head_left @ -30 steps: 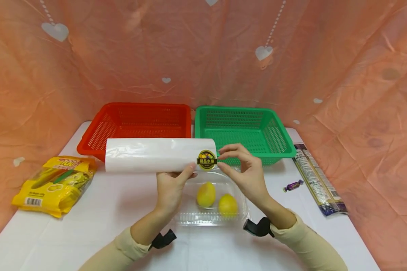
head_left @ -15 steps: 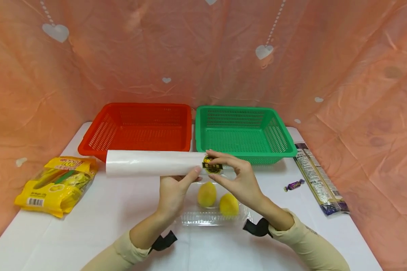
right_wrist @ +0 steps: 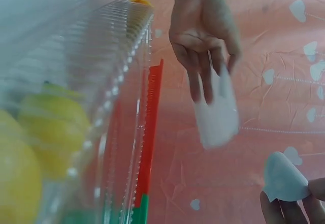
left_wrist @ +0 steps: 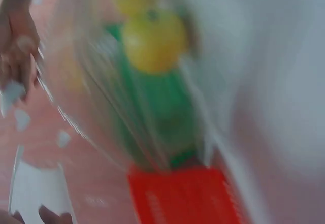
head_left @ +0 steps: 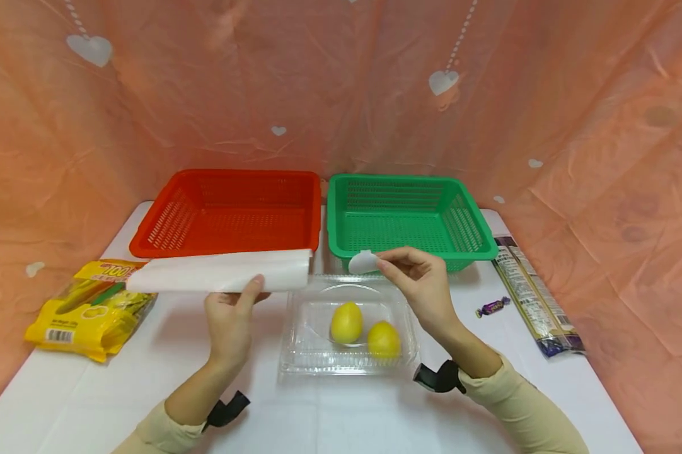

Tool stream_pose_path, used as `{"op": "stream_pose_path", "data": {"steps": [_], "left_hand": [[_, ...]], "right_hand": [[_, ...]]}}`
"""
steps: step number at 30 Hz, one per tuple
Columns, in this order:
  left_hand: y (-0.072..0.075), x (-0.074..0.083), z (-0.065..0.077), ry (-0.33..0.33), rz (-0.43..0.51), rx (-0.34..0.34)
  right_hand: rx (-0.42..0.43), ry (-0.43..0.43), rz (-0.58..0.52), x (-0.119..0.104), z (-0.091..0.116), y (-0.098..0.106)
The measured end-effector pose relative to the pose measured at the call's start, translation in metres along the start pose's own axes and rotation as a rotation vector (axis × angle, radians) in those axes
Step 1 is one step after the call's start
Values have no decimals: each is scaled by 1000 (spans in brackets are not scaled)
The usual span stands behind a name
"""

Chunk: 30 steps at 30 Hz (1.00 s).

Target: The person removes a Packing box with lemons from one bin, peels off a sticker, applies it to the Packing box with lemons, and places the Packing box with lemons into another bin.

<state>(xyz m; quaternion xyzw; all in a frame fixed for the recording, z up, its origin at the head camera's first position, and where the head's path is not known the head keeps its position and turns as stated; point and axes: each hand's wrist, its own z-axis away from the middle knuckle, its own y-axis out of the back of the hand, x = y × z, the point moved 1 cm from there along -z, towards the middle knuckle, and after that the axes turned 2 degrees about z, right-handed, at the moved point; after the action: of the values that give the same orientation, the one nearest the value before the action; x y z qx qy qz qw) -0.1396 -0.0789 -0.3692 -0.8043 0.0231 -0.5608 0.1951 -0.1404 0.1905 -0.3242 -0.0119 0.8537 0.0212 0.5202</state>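
My left hand (head_left: pixel 227 328) grips a curved white sheet of sticker paper (head_left: pixel 205 272) by its right part, thumb on the front. Between thumb and fingertips, my right hand (head_left: pixel 423 287) pinches a peeled sticker (head_left: pixel 363 262), its plain white side showing and slightly curled. In the right wrist view the sticker (right_wrist: pixel 284 178) hangs apart from the sheet (right_wrist: pixel 217 120). Below the hands stands a lidded clear plastic fruit box (head_left: pixel 295 360) with two yellow lemon-like fruits (head_left: pixel 346 323) inside. The left wrist view is blurred.
Behind are a red basket (head_left: pixel 227 243) and a green basket (head_left: pixel 411 236), side by side. A yellow food packet (head_left: pixel 86 315) lies at left. At right lie a purple wrapped candy (head_left: pixel 493 307) and a long flat package (head_left: pixel 536 299). A pink curtain (head_left: pixel 341 94) closes the back.
The sticker has come off the sheet into my right hand's pinch, and its printed face no longer shows. My left hand has moved left with the sheet, uncovering the box.
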Motion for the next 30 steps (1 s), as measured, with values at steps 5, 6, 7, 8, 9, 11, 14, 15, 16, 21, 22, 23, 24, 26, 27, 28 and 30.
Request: {"op": "stream_pose_path", "data": {"steps": [5, 6, 7, 8, 9, 11, 14, 15, 16, 21, 22, 23, 24, 26, 27, 28, 30], "left_hand": [[28, -2, -9, 80, 36, 177], [32, -3, -9, 104, 34, 197], [36, -5, -10, 132, 24, 214], [39, -7, -10, 162, 8, 222], [42, -9, -11, 195, -17, 224], [48, -15, -12, 252, -71, 207], [54, -23, -14, 312, -185, 128], [55, -25, -15, 320, -214, 95], [57, -27, -16, 322, -238, 64], [60, -30, -20, 345, -300, -99], [61, -31, -21, 346, -311, -133], [62, -31, -22, 345, -328, -169], [62, -31, -23, 341, -349, -206], [62, -31, -25, 328, -369, -283], [61, -31, -25, 319, -369, -317], [60, -30, -26, 308, -366, -351], [54, -29, -26, 284, -328, -426]], "right_hand": [[-5, -9, 24, 1, 0, 2], [-2, -10, 24, 1, 0, 2], [0, -9, 24, 2, 0, 2], [2, -9, 24, 2, 0, 2], [3, -8, 26, 2, 0, 2], [2, -9, 28, 3, 0, 1], [3, -14, 26, 4, 0, -1], [2, -14, 26, 4, 0, -1], [2, -15, 26, 4, 0, -2], [4, -14, 31, 7, 2, -3], [5, -13, 29, 7, 2, -3], [4, -12, 27, 7, 2, -3], [3, -10, 25, 8, 2, -3], [-2, -6, 23, 8, 3, -3], [-4, -5, 22, 8, 3, -4], [-6, -3, 23, 8, 3, -4], [-9, -3, 24, 8, 3, -5]]}}
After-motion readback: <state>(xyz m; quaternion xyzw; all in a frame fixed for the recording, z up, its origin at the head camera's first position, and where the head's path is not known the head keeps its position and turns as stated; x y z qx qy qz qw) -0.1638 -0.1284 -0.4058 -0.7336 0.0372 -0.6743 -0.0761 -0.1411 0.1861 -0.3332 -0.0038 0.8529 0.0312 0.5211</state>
